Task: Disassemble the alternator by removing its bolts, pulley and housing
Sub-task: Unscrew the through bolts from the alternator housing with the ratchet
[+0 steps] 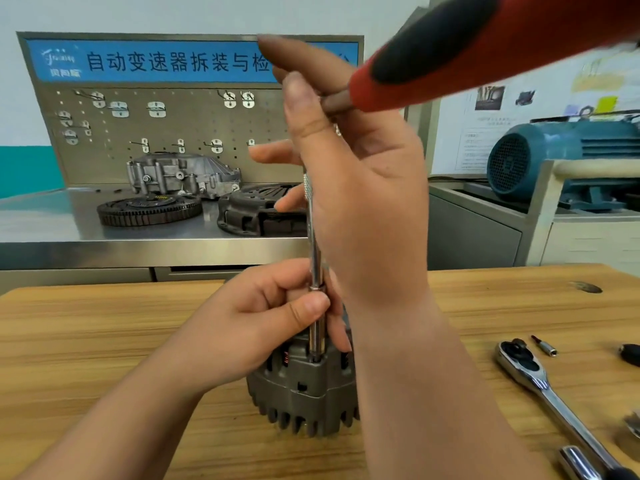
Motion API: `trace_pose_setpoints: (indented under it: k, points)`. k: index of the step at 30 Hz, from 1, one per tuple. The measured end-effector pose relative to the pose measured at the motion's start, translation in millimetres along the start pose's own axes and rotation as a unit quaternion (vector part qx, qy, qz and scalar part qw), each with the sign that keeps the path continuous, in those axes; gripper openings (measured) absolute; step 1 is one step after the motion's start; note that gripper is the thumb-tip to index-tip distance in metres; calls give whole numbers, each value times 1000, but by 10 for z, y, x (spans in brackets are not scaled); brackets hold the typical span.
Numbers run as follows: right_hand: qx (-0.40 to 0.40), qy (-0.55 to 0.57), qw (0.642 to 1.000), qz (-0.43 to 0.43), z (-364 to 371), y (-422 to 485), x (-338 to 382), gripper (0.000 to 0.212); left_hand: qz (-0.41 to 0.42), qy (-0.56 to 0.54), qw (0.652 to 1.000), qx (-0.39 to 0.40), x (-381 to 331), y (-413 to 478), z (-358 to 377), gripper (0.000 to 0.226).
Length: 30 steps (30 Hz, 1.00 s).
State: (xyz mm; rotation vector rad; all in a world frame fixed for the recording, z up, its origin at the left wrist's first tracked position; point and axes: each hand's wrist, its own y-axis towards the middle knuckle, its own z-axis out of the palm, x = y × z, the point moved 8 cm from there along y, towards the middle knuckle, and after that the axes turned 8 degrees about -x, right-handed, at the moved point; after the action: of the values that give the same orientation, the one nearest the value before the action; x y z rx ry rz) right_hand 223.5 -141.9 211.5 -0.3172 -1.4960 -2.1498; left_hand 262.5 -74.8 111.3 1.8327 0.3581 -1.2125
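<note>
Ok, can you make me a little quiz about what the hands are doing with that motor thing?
1. True or false: the left hand pinches the shiny bar just above the alternator.
2. Which tool lies on the wooden table to the right of the alternator? A) a hammer B) a ratchet wrench C) a saw
3. Fill in the gap: the tool handle that the right hand holds up is red and ____.

Key: 1 true; 2 B; 3 black.
</note>
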Motion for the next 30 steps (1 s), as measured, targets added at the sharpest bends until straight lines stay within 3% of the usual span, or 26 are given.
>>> trace_pose_setpoints:
  k: [2, 6, 13, 16, 22, 26, 30]
  points:
    - [0, 16, 1000, 26, 21, -15, -46, 23, 6, -4, 1000, -1, -24, -1, 16, 27]
    - [2, 64, 994, 91, 11, -21, -157, 30, 5, 13, 1000, -8, -30, -5, -3, 40]
    - [15, 130, 967, 220, 4, -40, -387, 42, 4, 16, 1000, 2, -32, -15, 1, 34]
    - [2, 122, 972, 202, -15, -40, -365, 35, 2, 20, 1000, -8, 8, -3, -15, 30]
    - [-5, 18, 999, 27, -14, 11, -85, 26, 7, 43, 999, -24, 3, -1, -38, 27]
    - [-14, 59, 994, 90, -1, -13, -154, 28, 8, 32, 999, -22, -5, -13, -29, 45]
    - [-27, 109, 981, 159, -54, -1, -249, 31, 2, 35, 999, -20, -9, -17, -38, 32]
